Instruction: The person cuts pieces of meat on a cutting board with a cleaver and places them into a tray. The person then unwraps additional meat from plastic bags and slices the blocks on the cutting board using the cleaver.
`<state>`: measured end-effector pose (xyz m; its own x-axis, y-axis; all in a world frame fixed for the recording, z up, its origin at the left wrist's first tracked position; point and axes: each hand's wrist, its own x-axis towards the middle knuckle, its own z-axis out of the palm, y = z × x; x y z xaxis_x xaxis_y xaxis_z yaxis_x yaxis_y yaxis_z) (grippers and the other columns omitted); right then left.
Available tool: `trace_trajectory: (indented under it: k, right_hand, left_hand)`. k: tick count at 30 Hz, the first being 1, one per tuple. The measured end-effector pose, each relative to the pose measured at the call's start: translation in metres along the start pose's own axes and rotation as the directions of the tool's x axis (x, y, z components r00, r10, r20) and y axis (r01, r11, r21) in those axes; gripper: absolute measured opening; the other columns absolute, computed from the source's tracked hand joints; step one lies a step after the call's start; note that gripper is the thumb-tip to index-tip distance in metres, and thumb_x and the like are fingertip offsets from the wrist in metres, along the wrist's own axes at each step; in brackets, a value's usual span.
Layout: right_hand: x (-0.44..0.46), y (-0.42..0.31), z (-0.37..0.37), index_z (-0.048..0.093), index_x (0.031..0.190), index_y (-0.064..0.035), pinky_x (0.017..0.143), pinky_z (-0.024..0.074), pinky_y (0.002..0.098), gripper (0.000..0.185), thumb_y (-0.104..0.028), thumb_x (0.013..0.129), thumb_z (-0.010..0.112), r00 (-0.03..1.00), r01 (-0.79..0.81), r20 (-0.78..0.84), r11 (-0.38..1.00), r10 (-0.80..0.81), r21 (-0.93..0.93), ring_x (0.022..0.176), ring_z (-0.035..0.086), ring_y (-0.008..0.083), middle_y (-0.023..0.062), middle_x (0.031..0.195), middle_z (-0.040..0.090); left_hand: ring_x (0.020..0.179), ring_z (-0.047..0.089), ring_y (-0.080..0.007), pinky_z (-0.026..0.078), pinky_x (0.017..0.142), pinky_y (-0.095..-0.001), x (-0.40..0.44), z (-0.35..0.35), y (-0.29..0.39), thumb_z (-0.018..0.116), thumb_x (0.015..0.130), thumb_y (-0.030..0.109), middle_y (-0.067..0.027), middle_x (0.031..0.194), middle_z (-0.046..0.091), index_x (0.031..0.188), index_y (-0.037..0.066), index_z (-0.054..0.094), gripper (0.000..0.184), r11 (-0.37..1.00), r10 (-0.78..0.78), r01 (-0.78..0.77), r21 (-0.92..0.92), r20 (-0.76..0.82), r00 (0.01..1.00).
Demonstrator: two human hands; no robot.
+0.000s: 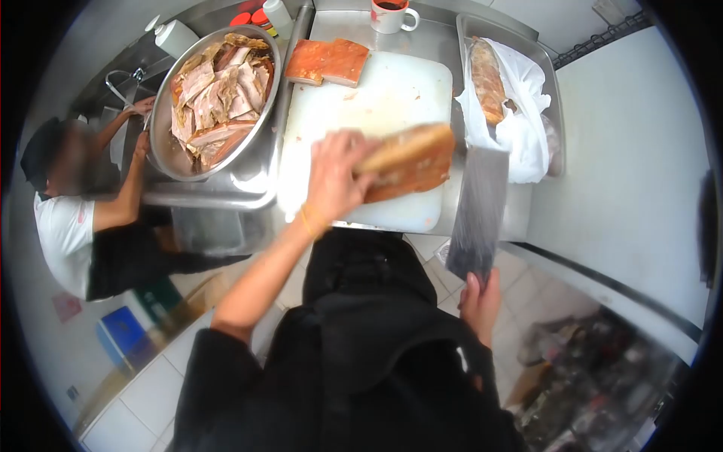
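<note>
My left hand grips the near end of a slab of roasted meat with browned skin, tilted over the white cutting board. Motion blurs the hand and the slab a little. In my right hand is a cleaver, its broad grey blade pointing away from me, just right of the board. Two reddish-brown pieces of meat lie side by side at the board's far left corner. Small crumbs are scattered on the board.
Left of the board stands a large metal bowl heaped with meat pieces. Beyond it a co-worker reaches to a sink tap. A mug stands at the back. A metal tray on the right holds meat in a white plastic bag.
</note>
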<state>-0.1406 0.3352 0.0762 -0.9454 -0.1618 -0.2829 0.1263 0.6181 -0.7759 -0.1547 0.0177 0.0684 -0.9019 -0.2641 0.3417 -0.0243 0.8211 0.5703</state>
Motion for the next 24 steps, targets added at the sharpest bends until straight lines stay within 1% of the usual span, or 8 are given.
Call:
trace_trajectory:
  k: [1,3,4,5,9,15,17,24]
  right_hand:
    - [0.007,-0.007,0.004,0.045,0.093,0.0008,0.051,0.0439,0.0387,0.018,-0.014,0.09,0.054,0.996,0.085,-0.003,0.991,-0.086,-0.105,0.054,0.058,0.037,0.0179,0.067,0.06]
    - [0.02,-0.039,0.013,0.045,0.095,0.0004,0.052,0.0437,0.0427,0.017,-0.014,0.09,0.052,0.982,0.186,0.004,0.972,-0.188,-0.14,0.059,0.057,0.0416,0.0209,0.068,0.06]
    - [0.026,-0.054,0.019,0.044,0.097,0.0,0.054,0.0435,0.0467,0.016,-0.013,0.091,0.051,0.96,0.277,0.014,0.946,-0.279,-0.171,0.063,0.056,0.0462,0.0239,0.069,0.06]
    - [0.033,-0.066,0.025,0.044,0.097,0.0,0.054,0.0435,0.0467,0.016,-0.013,0.091,0.051,0.958,0.285,0.015,0.942,-0.287,-0.176,0.063,0.056,0.0462,0.0239,0.069,0.06]
    - [0.053,-0.101,0.052,0.041,0.102,-0.0019,0.055,0.0418,0.0513,0.017,-0.01,0.09,0.049,0.943,0.332,0.149,0.862,-0.297,-0.383,0.063,0.057,0.0448,0.024,0.066,0.059]
    - [0.076,-0.117,0.093,0.038,0.098,-0.0015,0.057,0.0431,0.0526,0.015,-0.007,0.088,0.048,0.929,0.368,0.244,0.781,-0.28,-0.505,0.062,0.059,0.0436,0.0235,0.064,0.06]
    - [0.077,-0.114,0.095,0.038,0.097,-0.0011,0.058,0.0436,0.0526,0.014,-0.006,0.088,0.048,0.933,0.357,0.247,0.775,-0.263,-0.521,0.062,0.059,0.0433,0.0234,0.064,0.06]
    - [0.08,-0.098,0.102,0.038,0.099,0.0011,0.057,0.0441,0.0521,0.017,-0.004,0.086,0.049,0.932,0.351,0.257,0.802,-0.254,-0.483,0.062,0.059,0.043,0.0232,0.064,0.06]
  left_hand:
    - [0.095,0.051,-0.0279,0.037,0.083,-0.0391,0.015,0.009,-0.025,0.072,0.064,0.007,-0.0081,0.1,0.057,0.105,0.012,0.066,0.042,0.999,0.011,-0.012,-0.048,-0.015,1.0]
    - [0.098,0.051,-0.0281,0.038,0.088,-0.0388,0.037,0.034,-0.076,0.069,0.068,0.006,-0.0083,0.102,0.059,0.105,0.01,0.066,0.037,0.995,0.004,-0.006,-0.098,-0.023,1.0]
    - [0.1,0.05,-0.0284,0.038,0.09,-0.0382,0.044,0.046,-0.1,0.067,0.07,0.004,-0.0086,0.103,0.059,0.105,0.008,0.065,0.035,0.973,-0.006,0.006,-0.232,0.003,1.0]
    - [0.102,0.05,-0.0288,0.039,0.092,-0.0376,0.047,0.05,-0.113,0.065,0.072,0.003,-0.009,0.105,0.059,0.105,0.007,0.065,0.033,0.932,-0.009,0.02,-0.362,0.032,0.999]
    - [0.105,0.05,-0.0295,0.039,0.096,-0.0356,0.043,0.047,-0.113,0.063,0.072,0.0,-0.0101,0.105,0.059,0.107,0.004,0.062,0.035,0.912,-0.054,0.075,-0.403,0.065,0.996]
    - [0.105,0.051,-0.0263,0.038,0.096,-0.0315,0.026,0.055,-0.102,0.062,0.073,-0.002,-0.0114,0.106,0.055,0.112,0.001,0.054,0.039,0.848,-0.138,0.088,-0.522,-0.057,0.989]
    - [0.105,0.051,-0.0215,0.038,0.096,-0.0295,0.023,0.062,-0.107,0.061,0.075,-0.003,-0.0096,0.106,0.053,0.111,0.0,0.053,0.038,0.648,-0.305,0.201,-0.734,-0.008,0.952]
    - [0.103,0.05,-0.0189,0.036,0.096,-0.028,0.024,0.062,-0.11,0.056,0.079,-0.003,-0.0075,0.104,0.053,0.111,0.0,0.052,0.033,0.691,-0.26,0.182,-0.699,-0.006,0.966]
